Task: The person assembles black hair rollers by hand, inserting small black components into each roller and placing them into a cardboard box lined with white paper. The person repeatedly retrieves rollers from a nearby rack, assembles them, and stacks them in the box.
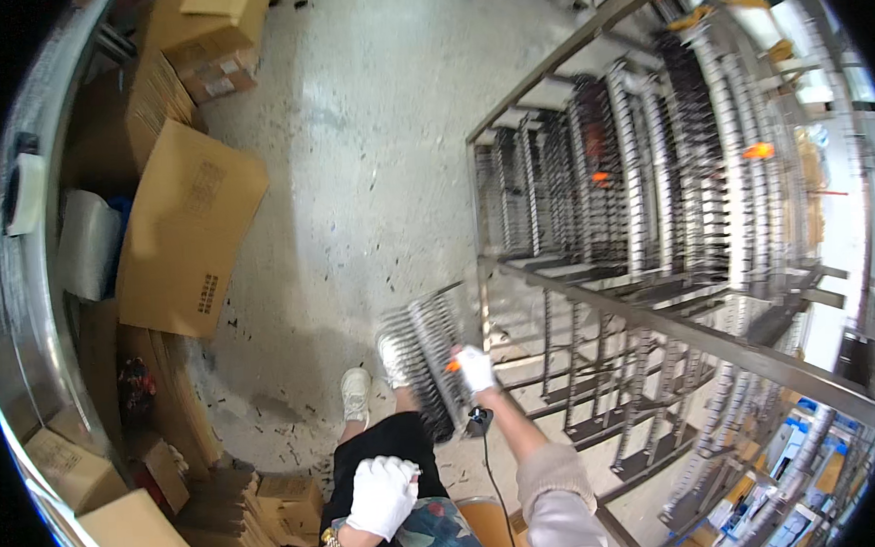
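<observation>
The grey floor (352, 178) is littered with small dark scraps. A brown cardboard sheet (189, 228) is at left; a dark metal frame (661, 331) with hanging rows of slender parts stands at right. The white-gloved right hand (476, 368) has its grip closed on a comb-like dark metal rack (425, 362), left of the frame. The white-gloved left hand (383, 497) is curled near the lap; cannot tell if its grip holds anything.

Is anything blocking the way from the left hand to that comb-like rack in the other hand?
Nothing visible does. The gloved left hand is apart from the comb-like rack, which the right hand holds by its edge. Black clothing shows between them, but seems to lie below both, blocking nothing.
</observation>
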{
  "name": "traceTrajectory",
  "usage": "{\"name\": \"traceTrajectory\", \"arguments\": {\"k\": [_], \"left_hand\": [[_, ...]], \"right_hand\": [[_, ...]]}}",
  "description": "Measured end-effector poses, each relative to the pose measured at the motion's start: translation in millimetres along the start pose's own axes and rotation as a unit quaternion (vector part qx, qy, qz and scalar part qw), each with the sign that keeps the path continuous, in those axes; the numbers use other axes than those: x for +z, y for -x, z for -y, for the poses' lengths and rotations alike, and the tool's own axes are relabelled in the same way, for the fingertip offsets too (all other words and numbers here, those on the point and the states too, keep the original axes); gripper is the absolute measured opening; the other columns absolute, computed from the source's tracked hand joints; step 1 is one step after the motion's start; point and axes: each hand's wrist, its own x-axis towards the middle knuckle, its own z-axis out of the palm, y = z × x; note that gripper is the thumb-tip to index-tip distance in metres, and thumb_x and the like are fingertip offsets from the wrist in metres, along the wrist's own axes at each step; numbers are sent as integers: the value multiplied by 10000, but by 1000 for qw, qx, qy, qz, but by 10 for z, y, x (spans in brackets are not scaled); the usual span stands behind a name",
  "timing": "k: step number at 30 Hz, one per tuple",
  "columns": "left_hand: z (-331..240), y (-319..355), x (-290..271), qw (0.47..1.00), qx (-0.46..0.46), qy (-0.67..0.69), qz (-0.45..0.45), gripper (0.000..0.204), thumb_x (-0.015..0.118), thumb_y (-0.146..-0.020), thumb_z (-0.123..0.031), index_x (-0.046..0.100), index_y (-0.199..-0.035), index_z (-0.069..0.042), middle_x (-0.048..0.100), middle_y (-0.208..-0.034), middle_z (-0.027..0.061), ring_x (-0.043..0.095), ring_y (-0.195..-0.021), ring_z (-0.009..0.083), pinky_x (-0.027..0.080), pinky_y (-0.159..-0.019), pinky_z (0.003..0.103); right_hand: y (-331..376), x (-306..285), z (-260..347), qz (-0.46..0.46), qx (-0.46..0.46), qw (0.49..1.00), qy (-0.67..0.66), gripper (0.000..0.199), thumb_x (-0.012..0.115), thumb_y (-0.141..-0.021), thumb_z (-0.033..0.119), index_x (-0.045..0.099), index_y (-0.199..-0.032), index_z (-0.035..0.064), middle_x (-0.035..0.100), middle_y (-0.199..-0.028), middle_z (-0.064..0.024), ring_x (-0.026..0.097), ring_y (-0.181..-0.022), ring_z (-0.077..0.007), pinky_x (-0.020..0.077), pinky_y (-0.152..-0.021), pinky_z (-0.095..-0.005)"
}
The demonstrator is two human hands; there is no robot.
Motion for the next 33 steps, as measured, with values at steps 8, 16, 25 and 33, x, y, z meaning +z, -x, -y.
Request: {"name": "traceTrajectory", "arguments": {"k": [8,16,25,33], "left_hand": [[-412,-332,-1219,982,-43,-117,-144,160,633,-769,-181,662,-634,-100,626,-620,131,628,-587,303,468,-562,435],[-891,640,-2806,971,15,-85,-222,199,663,-740,-291,654,-585,-166,600,-514,77,607,-475,278,469,-513,412],[-431,3330,-3329,846,-110,134,-505,136,715,-805,-221,729,-853,-94,694,-787,100,673,-713,287,539,-669,400],[419,5370,-1878,538,-471,-8,-699,283,618,-856,-75,678,-1133,-70,691,-937,105,664,-868,313,536,-777,406]], "right_hand": [[890,-2520,2241,-96,-204,964,-140,316,472,-1033,244,682,-964,18,720,-984,-142,700,-831,-279,550,-699,-395],[1401,-4225,3315,-121,-245,955,-116,272,494,-1015,268,625,-877,74,640,-840,-140,658,-674,-320,540,-604,-419],[1899,-5047,4673,137,-212,835,-489,378,721,-899,428,520,-898,108,502,-766,48,463,-646,-58,371,-565,-213],[2413,-5245,6438,159,-525,829,-105,355,793,-700,157,494,-869,68,423,-717,19,433,-643,-91,414,-570,-250]]}}
